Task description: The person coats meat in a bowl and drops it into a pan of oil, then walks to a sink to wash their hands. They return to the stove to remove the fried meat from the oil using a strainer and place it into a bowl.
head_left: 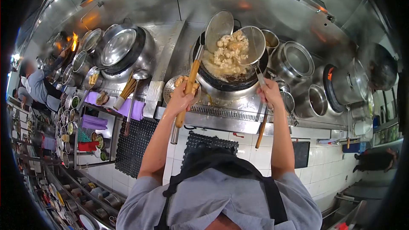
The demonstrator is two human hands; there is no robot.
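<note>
My left hand (181, 101) is wrapped round the wooden handle of a mesh strainer (219, 27), tilted over the left side of a wok (228, 86). My right hand (270, 93) closes on the metal handle of a second mesh strainer (255, 44), leaning in from the right. Between the two mesh bowls, pale chunks of food (231, 53) are heaped above bubbling liquid in the wok. Beside my left hand, a perforated skimmer (168, 90) holds light-brown pieces, partly hidden by my fingers. Below my right hand a wooden handle (261, 132) sticks out past the stove edge.
Lidded pots (298, 59) and an open pot (317, 100) stand to the right. At left are a large lidded wok (119, 47), a ladle (141, 74) and purple cloths (132, 109). Flames (74, 41) rise farther left, near another person (37, 83). Black mats (134, 145) cover part of the floor.
</note>
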